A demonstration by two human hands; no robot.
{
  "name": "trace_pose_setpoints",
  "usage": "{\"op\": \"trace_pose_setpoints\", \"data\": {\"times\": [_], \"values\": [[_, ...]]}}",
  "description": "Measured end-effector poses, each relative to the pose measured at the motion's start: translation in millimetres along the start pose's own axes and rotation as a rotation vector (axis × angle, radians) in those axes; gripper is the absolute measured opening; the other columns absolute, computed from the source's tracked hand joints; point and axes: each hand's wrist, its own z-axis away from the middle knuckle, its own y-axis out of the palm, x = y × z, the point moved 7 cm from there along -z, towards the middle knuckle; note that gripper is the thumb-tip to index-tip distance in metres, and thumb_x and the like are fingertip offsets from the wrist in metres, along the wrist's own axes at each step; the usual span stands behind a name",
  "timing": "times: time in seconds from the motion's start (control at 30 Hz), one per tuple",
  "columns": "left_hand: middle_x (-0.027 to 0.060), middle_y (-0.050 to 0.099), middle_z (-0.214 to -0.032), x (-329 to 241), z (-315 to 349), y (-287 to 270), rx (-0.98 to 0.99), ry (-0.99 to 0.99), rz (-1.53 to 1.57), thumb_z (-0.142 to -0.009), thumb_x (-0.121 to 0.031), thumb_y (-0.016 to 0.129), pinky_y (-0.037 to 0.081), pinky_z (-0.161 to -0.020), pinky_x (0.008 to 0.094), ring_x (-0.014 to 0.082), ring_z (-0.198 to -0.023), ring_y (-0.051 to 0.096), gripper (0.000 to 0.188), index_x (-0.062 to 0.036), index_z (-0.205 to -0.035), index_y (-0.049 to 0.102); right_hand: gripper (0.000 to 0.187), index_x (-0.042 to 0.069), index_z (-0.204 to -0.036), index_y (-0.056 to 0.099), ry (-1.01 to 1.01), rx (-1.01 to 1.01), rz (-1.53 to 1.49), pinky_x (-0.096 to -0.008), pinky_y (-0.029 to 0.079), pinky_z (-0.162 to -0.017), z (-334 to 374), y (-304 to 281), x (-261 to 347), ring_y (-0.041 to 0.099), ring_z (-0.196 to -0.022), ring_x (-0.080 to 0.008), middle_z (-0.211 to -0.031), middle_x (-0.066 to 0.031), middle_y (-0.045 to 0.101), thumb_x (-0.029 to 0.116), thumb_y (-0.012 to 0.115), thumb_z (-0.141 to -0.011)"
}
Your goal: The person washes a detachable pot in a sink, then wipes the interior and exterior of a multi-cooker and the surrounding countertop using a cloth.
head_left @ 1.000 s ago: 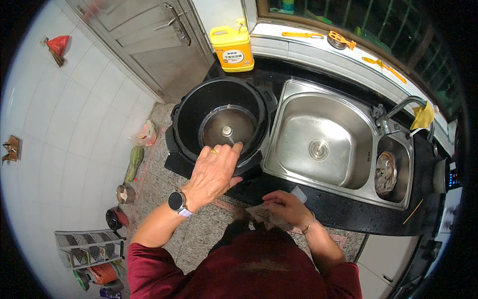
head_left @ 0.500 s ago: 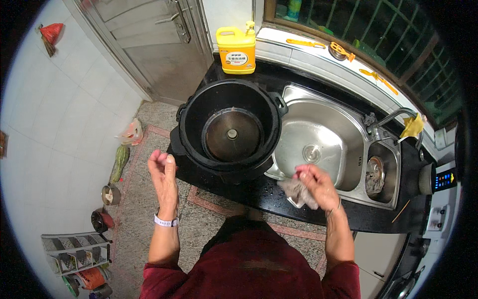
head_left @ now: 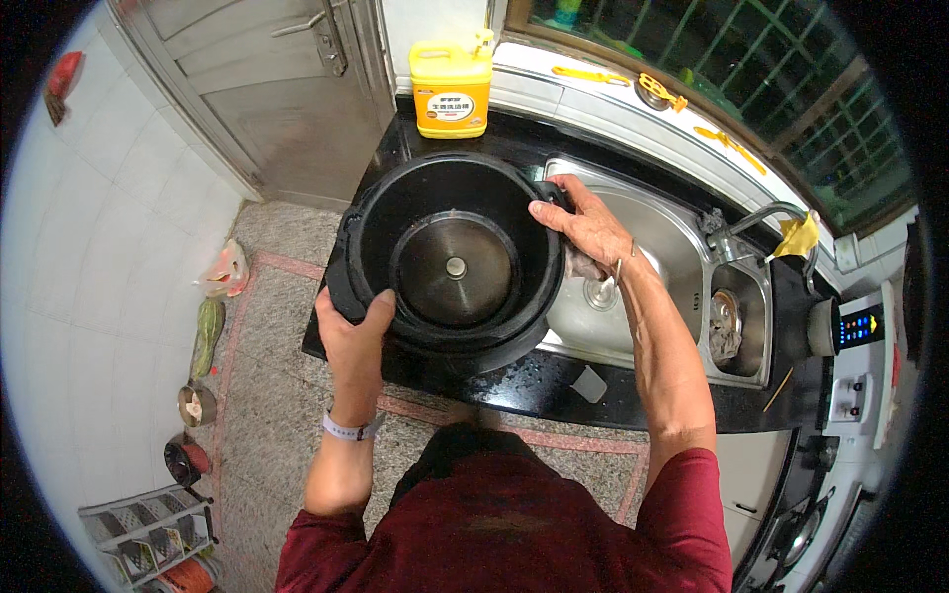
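In the head view, the round black pot (head_left: 450,296) was left of the sink (head_left: 583,321), overlapping its left rim as seen from above; whether its base rested on the black desk (head_left: 499,387) could not be told. Its mouth faced up toward the camera. Its outline gave no long axis, but the line through its two side handles slanted: the right one far and next to the sink, the left one nearer the person and well apart from it. The left hand (head_left: 348,341) had its fingers curled at the left handle, partly hidden, thumb on the rim. The right hand (head_left: 591,229) pinched the right handle between thumb and fingers beside the sink, a grey cloth (head_left: 583,264) under its palm.
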Motion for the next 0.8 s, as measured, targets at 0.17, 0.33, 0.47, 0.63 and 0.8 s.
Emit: {"op": "trace_pose_setpoints", "data": {"times": [0.17, 0.33, 0.47, 0.63, 0.8], "values": [[0.0120, 0.066, -0.108, -36.7, -38.0, -5.7, 0.141, -0.010, -0.123, -0.076, -0.007, 0.069, 0.050, -0.089, 0.0315, 0.0189, -0.095, 0.063, 0.052, 0.0064, -0.123, 0.051, 0.065, 0.000, -0.124, 0.050, 0.099, -0.017, -0.156, -0.0319, 0.052, -0.067, 44.0, 14.1, -1.8, 0.061, -0.075, -0.0179, -0.096, -0.0152, 0.066, 0.043, 0.076, -0.083], [0.0144, 0.066, -0.108, -98.5, -81.2, 19.4, 0.322, 0.117, -0.479, -0.071, -0.012, 0.067, 0.049, -0.090, 0.0318, 0.0201, -0.097, 0.062, 0.059, 0.0094, -0.124, 0.051, 0.059, 0.000, -0.129, 0.041, 0.305, 0.039, -0.563, -0.0293, 0.038, -0.058, 119.3, 72.7, -16.5, 0.050, -0.065, -0.0124, -0.085, -0.0092, 0.059, 0.037, 0.069, -0.092], [0.0150, 0.065, -0.105, -128.6, -95.3, 62.3, 0.493, 0.381, -0.902, -0.069, -0.013, 0.065, 0.048, -0.090, 0.0310, 0.0213, -0.095, 0.061, 0.058, 0.0075, -0.122, 0.053, 0.047, -0.001, -0.134, 0.046, 0.183, 0.040, -0.616, -0.0296, 0.045, -0.095, 155.7, 117.7, -19.1, 0.054, -0.106, -0.0140, -0.120, -0.0089, 0.062, 0.027, 0.062, -0.099], [0.0188, 0.065, -0.115, -145.6, -66.3, 139.3, 0.678, 0.606, -0.980, -0.070, -0.010, 0.063, 0.046, -0.096, 0.0370, 0.0304, -0.107, 0.062, 0.061, -0.0059, -0.130, 0.054, 0.053, -0.002, -0.139, 0.044, 0.149, 0.087, -0.927, -0.0320, 0.041, -0.102, 175.5, 146.2, -30.0, 0.051, -0.115, -0.0165, -0.129, -0.0087, 0.058, 0.033, 0.058, -0.101], [0.0221, 0.062, -0.106, -138.0, -47.4, 202.5, 0.737, 0.723, -1.392, -0.070, -0.009, 0.066, 0.047, -0.092, 0.0425, 0.0394, -0.103, 0.060, 0.069, -0.0178, -0.138, 0.054, 0.058, -0.004, -0.135, 0.047, 0.189, 0.250, -1.040, -0.0330, 0.043, -0.101, 182.3, 128.2, -38.7, 0.054, -0.114, -0.0185, -0.129, -0.0100, 0.058, 0.041, 0.057, -0.100]]}}
